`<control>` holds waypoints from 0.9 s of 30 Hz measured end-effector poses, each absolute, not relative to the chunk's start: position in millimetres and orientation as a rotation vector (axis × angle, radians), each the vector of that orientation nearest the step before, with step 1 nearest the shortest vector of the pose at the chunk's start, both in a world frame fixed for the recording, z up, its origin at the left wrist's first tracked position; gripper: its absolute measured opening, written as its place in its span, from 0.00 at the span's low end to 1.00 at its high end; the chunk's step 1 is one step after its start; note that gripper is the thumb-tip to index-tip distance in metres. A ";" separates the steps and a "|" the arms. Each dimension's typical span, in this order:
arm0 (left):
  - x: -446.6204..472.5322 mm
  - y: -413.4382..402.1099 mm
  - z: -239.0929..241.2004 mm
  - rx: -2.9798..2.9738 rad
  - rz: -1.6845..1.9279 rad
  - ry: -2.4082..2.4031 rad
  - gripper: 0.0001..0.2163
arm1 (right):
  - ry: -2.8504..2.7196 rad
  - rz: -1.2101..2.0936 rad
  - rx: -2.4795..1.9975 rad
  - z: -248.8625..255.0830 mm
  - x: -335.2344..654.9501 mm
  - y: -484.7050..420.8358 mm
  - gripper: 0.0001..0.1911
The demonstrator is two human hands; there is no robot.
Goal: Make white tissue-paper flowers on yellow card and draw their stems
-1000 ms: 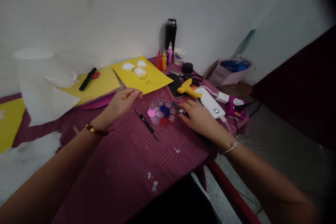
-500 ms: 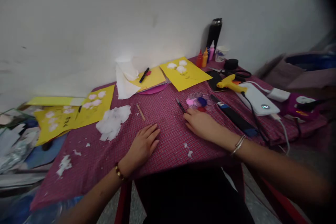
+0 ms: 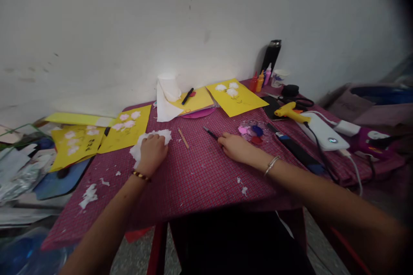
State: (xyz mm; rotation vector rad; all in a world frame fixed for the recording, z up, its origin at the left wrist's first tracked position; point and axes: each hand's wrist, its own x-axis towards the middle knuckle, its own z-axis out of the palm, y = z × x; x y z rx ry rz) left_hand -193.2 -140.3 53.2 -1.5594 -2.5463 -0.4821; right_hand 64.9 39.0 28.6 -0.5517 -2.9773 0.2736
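My left hand (image 3: 152, 151) rests over a heap of torn white tissue paper (image 3: 165, 135), its fingers curled down onto it with the tips hidden. My right hand (image 3: 235, 147) is closed on the near end of a slim dark pen-like tool (image 3: 211, 133), which lies low over the cloth with its lighter tip pointing away and left. Between the hands lies a thin wooden stick (image 3: 183, 138). Right of my right hand is a clear palette with pink, blue and red paint (image 3: 257, 130). Several yellow sheets with white blossoms stand around, among them one sheet (image 3: 245, 101) at the back.
A yellow glue gun (image 3: 291, 112) lies against a white power bank (image 3: 325, 134), with cables trailing nearby. Behind are scissors (image 3: 300, 102), paint bottles (image 3: 260, 81), a paper cup (image 3: 279, 78) and a black flask (image 3: 271, 56). Paper scraps (image 3: 88, 196) dot the checked cloth (image 3: 196, 180).
My left hand has moved away and left from the bare cloth onto the tissue heap. My right hand has taken hold of the dark tool and shifted it slightly left.
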 end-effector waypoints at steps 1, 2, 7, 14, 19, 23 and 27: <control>-197.0 -137.9 53.9 -1.524 -0.518 -2.567 0.06 | -2.982 0.268 -0.557 28.8 61.4 41.6 0.12; -200.5 -136.3 55.5 -1.491 -0.559 -2.591 0.07 | -2.983 0.265 -0.561 29.0 58.8 44.3 0.12; -208.7 -138.3 80.0 -1.323 -0.888 -2.728 0.06 | -2.964 0.283 -0.544 27.3 54.7 55.2 0.12; -168.1 -124.6 96.3 -1.441 -1.740 -2.757 0.06 | -2.823 0.346 -0.552 28.3 54.9 54.1 0.10; -121.1 -88.8 73.6 -1.629 -2.242 -2.668 0.07 | -2.373 0.855 -0.398 34.2 55.5 46.5 0.09; -97.0 -69.1 55.3 -1.690 -2.496 -2.572 0.06 | -2.010 1.605 -0.356 32.3 51.8 45.1 0.12; -88.6 -63.9 43.5 -1.655 -2.661 -2.555 0.06 | -1.864 1.940 -0.340 24.1 46.3 45.9 0.07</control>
